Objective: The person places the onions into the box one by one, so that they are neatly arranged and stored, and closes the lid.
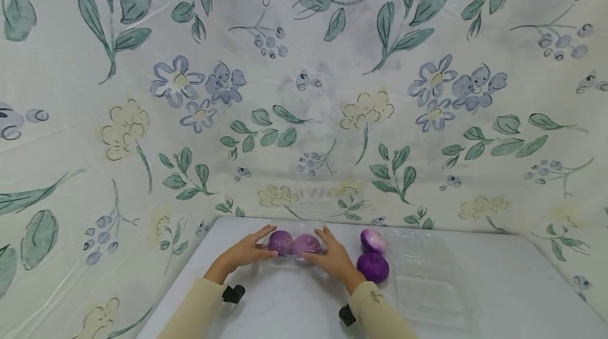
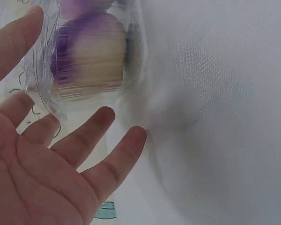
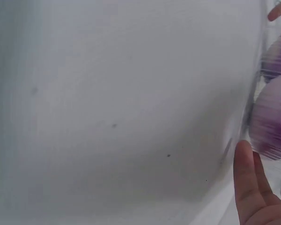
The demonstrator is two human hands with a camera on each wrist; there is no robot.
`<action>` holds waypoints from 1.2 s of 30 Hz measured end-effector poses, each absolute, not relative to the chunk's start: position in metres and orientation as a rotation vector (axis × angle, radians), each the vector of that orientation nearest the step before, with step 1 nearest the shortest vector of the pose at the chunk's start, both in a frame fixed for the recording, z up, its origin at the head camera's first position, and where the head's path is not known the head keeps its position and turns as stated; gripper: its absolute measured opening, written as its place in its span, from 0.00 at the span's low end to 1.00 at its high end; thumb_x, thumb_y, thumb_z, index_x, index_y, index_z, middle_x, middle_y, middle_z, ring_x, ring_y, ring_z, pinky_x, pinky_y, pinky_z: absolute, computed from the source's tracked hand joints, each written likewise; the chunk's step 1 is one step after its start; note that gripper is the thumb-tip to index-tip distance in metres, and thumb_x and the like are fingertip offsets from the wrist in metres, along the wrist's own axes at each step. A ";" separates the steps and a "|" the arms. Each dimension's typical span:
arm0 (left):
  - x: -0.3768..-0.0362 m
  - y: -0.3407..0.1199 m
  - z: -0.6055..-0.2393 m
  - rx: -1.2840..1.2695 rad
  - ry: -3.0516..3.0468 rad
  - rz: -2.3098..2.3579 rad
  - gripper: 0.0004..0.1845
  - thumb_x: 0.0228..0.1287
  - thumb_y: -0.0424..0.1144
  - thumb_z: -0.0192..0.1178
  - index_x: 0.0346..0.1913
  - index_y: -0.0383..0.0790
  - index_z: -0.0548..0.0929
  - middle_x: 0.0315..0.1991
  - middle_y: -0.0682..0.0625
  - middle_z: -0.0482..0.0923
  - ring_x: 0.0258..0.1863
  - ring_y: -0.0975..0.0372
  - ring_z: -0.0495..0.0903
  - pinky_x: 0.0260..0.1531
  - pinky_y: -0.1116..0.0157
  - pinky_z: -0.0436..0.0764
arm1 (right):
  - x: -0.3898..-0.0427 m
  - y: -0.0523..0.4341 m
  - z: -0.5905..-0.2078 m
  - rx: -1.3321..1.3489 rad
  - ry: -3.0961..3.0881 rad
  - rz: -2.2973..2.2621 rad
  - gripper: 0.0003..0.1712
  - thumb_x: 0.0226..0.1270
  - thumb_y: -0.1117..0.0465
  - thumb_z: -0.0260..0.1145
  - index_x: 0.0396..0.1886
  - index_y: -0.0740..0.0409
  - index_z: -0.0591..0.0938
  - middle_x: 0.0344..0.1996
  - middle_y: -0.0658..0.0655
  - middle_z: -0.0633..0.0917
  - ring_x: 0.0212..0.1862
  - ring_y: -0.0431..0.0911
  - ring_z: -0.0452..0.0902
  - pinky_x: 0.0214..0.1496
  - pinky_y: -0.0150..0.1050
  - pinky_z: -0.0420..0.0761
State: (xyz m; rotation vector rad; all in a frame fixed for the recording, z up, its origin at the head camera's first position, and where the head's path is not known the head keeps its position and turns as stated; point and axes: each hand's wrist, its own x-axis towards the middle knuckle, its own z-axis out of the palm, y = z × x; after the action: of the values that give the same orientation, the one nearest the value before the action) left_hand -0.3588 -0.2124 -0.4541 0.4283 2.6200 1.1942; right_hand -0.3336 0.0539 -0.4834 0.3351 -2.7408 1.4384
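A clear plastic box (image 1: 291, 262) with two red onions (image 1: 306, 244) inside is held between both hands, close over the table's far edge. My left hand (image 1: 244, 251) grips its left end, thumb on the near side and index finger at the far side. In the left wrist view, the other fingers (image 2: 124, 157) spread out below the box. At the opposite end, my right hand (image 1: 335, 257) holds the box with thumb in front and fingers behind. The right wrist view catches only part of the box, an onion (image 3: 271, 117) and a few fingers (image 3: 246, 176).
Two loose red onions, one paler (image 1: 372, 241) and one deep purple (image 1: 372, 267), lie right of my right hand. Beside them an empty clear plastic container (image 1: 425, 280) lies on the white table (image 1: 285, 312). A floral curtain (image 1: 304, 117) hangs behind the table.
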 end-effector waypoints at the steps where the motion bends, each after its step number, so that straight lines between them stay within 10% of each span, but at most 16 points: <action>1: -0.359 -0.212 -0.454 0.434 2.618 1.191 0.44 0.61 0.50 0.68 0.77 0.50 0.59 0.80 0.40 0.45 0.70 0.35 0.63 0.65 0.34 0.63 | -0.333 0.054 -0.484 0.336 -2.742 1.440 0.46 0.59 0.45 0.73 0.74 0.55 0.67 0.77 0.65 0.56 0.74 0.69 0.56 0.71 0.66 0.61; 17: -0.350 -0.214 -0.439 0.536 2.763 0.980 0.48 0.65 0.59 0.61 0.79 0.42 0.51 0.79 0.32 0.37 0.76 0.34 0.45 0.68 0.31 0.53 | -0.320 0.064 -0.457 0.456 -2.907 0.832 0.51 0.67 0.31 0.57 0.80 0.51 0.54 0.80 0.63 0.48 0.69 0.72 0.64 0.63 0.68 0.70; 36: -0.341 -0.233 -0.437 0.459 3.196 0.404 0.44 0.67 0.69 0.48 0.77 0.45 0.58 0.79 0.33 0.38 0.76 0.32 0.39 0.65 0.27 0.30 | -0.292 0.168 -0.440 0.479 -2.809 0.230 0.52 0.61 0.25 0.56 0.79 0.43 0.56 0.80 0.61 0.43 0.75 0.64 0.55 0.72 0.69 0.55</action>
State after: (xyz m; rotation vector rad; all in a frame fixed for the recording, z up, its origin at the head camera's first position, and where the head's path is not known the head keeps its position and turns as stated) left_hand -0.3408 -0.2335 -0.4365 0.4593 3.1962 0.4035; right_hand -0.2922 0.1684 -0.4404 0.4787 -2.8092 0.2295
